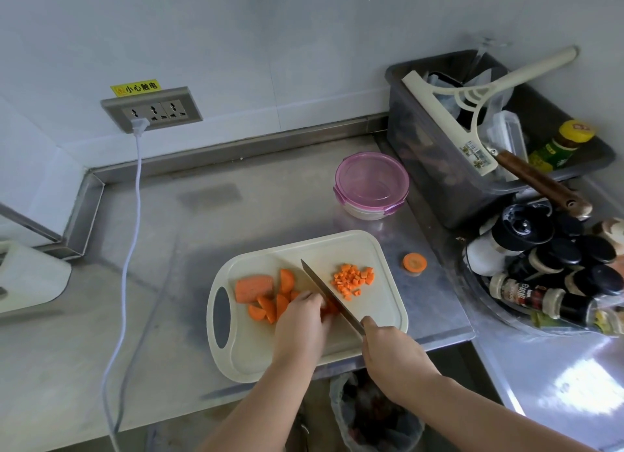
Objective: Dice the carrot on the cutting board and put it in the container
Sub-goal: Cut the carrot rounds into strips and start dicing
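Carrot piece (330, 307), orange and mostly hidden, is pinned to the cutting board (243, 347) under the curled fingertips of the left hand (300, 320), which holds it down from above. Against its right side is the knife (329, 291), a slim steel blade lying diagonally with its tip toward the far left. The right hand (388, 347) is wrapped tight round the handle at the board's near right edge.

Just left of the left hand lie carrot chunks (270, 304), half-moon slabs with smooth cut faces. Beyond them is a thick carrot stub (254, 287) with ridged skin. Across the blade sits a small heap of diced carrot (353, 279), tiny cubes.

The board is cream plastic with rounded corners and an oval grip hole at its left end. It rests on the brushed steel tabletop (202, 235). One round carrot slice (414, 262) lies on the steel beside the board's far right corner.

Farther back stands the container (371, 184), round and clear, with its pink clip lid on. Right of it is a grey plastic bin (425, 161) with a cream squeegee (526, 70) lying across it.
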{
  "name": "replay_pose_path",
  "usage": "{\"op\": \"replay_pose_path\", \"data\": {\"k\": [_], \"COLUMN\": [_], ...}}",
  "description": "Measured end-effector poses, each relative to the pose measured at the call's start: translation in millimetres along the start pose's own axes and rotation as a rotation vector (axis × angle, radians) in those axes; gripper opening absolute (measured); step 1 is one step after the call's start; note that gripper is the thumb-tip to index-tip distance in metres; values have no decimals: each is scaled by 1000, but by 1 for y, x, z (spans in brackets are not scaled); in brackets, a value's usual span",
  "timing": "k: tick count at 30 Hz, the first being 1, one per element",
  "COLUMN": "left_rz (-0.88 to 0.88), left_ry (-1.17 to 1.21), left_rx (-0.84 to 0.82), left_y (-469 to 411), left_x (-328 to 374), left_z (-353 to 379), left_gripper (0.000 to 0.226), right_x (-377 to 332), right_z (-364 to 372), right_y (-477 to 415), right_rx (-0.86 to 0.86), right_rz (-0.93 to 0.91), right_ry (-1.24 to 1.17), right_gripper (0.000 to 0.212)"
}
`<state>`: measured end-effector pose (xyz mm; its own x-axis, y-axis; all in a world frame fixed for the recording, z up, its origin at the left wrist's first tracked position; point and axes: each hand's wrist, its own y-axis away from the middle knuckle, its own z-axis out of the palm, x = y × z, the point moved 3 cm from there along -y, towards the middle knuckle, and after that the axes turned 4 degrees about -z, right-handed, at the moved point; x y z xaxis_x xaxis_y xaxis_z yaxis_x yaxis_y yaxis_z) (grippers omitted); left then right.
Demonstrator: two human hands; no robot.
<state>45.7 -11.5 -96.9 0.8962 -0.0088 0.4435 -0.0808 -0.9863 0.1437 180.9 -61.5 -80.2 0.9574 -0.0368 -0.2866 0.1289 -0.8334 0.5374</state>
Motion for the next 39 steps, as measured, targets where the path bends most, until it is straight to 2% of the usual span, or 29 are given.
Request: {"op": "replay_pose_path", "data": {"k": [6,9,11,16,24,31,39], "left_rz": [-6,-9,-17,-45,6,95,79], "left_ry": [13,32,46,63,-42,-135,-153], "left_rx": [-8,-19,-21,-26,39,-30,-62], "left_y": [0,-1,-1,0,6,8,5], "left_x": [0,0,-1,-5,-8,-4,4], "left_z": [-1,-2,-3,-5,-20,-15,-15], "left_gripper": [17,15,15,22,16,26,28], "right_x": [4,7,10,12,5,11,11], "right_z": [6,-1,-8,-12,-8,-7,-9], "right_y": [-6,-12,-12,-6,8,6,5], "right_rx": [-53,7,59,99,100,96,109], "right_rz": [-8,9,35,-2,-34,1,-10], "right_ry": [81,-73,-172,-169,-168,-202,-225], "right_gripper": [45,26,22,21,26,28,28]}}
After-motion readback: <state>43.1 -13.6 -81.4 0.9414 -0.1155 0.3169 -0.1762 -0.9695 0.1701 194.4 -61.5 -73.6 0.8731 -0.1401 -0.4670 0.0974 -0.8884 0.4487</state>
